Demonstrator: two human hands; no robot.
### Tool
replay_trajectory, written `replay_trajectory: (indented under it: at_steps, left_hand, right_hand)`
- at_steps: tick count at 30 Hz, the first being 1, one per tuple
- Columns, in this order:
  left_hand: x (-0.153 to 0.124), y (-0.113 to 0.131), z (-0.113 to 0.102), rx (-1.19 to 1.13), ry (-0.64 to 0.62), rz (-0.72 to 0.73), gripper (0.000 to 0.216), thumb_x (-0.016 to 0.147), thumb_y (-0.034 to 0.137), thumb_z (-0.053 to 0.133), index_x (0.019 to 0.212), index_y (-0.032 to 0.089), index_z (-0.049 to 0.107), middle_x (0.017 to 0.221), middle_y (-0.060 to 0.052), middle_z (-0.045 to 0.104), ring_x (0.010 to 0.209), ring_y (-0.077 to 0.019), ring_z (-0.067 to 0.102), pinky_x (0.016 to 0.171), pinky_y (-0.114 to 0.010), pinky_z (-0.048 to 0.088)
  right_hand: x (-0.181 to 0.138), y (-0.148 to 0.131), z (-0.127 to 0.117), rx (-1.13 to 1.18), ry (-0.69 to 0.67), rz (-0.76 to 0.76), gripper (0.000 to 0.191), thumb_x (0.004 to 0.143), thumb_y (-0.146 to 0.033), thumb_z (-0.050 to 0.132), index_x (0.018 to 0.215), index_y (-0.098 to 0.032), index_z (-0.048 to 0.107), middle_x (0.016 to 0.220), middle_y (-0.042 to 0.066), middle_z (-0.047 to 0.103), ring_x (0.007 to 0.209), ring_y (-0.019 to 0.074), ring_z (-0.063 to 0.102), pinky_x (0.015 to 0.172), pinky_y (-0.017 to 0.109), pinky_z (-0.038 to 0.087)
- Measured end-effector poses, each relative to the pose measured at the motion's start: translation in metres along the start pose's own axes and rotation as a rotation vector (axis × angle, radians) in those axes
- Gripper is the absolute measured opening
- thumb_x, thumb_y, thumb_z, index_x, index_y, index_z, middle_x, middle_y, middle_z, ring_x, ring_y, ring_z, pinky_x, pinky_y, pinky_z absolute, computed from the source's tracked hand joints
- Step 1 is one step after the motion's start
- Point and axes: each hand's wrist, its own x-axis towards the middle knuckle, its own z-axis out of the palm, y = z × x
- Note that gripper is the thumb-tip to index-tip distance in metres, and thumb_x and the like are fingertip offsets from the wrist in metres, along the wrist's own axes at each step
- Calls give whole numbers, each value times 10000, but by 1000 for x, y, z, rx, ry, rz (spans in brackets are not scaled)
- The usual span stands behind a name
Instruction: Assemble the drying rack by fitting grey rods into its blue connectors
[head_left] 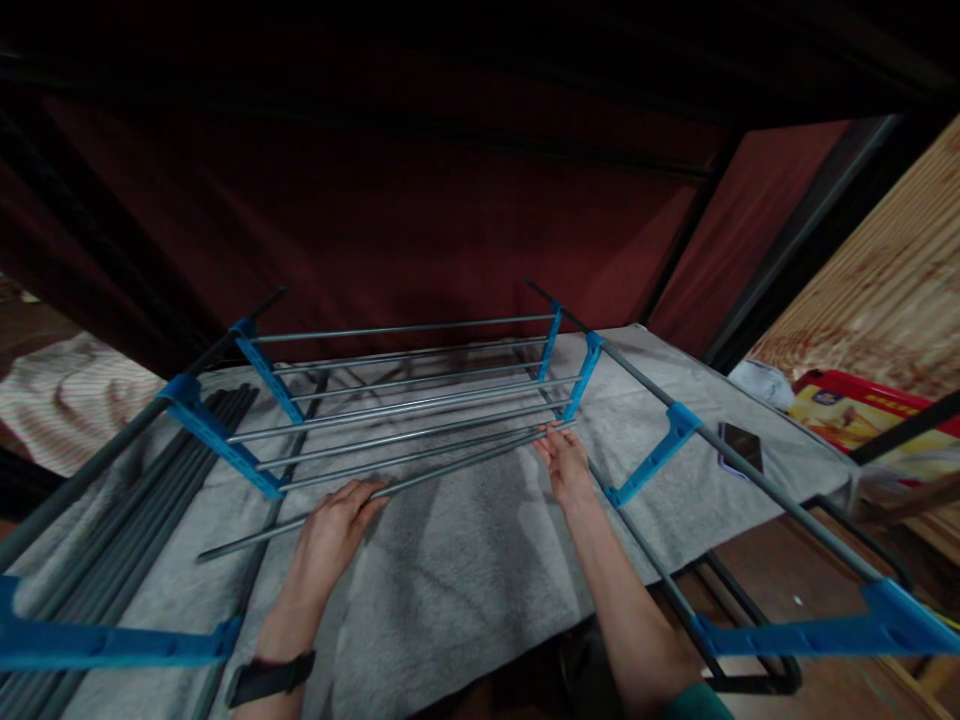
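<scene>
A rack of grey metal rods set in blue plastic brackets (264, 372) lies over a grey towel-covered surface (465, 570). My left hand (335, 530) is closed around a loose grey rod (420, 478) near its middle. My right hand (562, 462) pinches the far end of the same rod, right at the blue bracket (580, 378) on the right side. The rod slants from lower left to upper right, its left end free above the towel. A black band sits on my left wrist.
Several spare grey rods (142, 500) lie bundled at the left. A dark phone (741, 447) rests on the towel at right. A red and yellow box (862, 412) sits beside a wooden wall. More blue brackets (832, 635) cross the near corners.
</scene>
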Motion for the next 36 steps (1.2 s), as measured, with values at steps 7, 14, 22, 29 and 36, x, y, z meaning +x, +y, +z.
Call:
replay_trajectory:
  at_steps: [7, 14, 22, 29, 36]
  left_hand:
    - [1, -3, 3, 20, 13, -9, 397, 906, 507, 417, 1015, 234, 683, 1012, -74, 730, 943, -262, 687, 845, -379, 532]
    - [-1, -2, 3, 12, 22, -45, 374, 904, 490, 426, 1020, 235, 674, 1027, -70, 719, 945, -254, 678, 849, -368, 531]
    - [0, -4, 5, 0, -6, -17, 429, 927, 495, 379, 1058, 222, 683, 1048, -79, 725, 967, -253, 674, 880, -383, 522]
    - [0, -6, 7, 23, -26, -11, 461, 942, 490, 349, 1098, 212, 680, 1094, -84, 726, 1010, -252, 671, 913, -385, 512]
    - [1, -2, 5, 53, -57, -44, 445, 938, 472, 355, 1111, 216, 676, 1115, -80, 721, 1046, -250, 664, 938, -382, 501]
  right_hand:
    - [-1, -1, 1, -2, 11, 20, 191, 723, -193, 755, 843, -213, 608, 798, -18, 724, 718, 126, 689, 701, 247, 586]
    - [1, -4, 1, -3, 20, 57, 122, 862, -318, 601, 877, -205, 644, 777, 15, 728, 705, 129, 686, 688, 253, 584]
    - [2, -3, -3, -1, -1, 40, 110, 845, -305, 638, 885, -205, 658, 794, 11, 729, 722, 125, 687, 692, 240, 583]
    - [4, -1, -4, 4, 4, 13, 131, 736, -225, 749, 812, -199, 646, 777, -16, 720, 652, 104, 664, 676, 225, 582]
    - [4, 0, -4, -21, -18, 7, 191, 652, -198, 805, 770, -196, 654, 741, -32, 700, 662, 102, 659, 686, 220, 579]
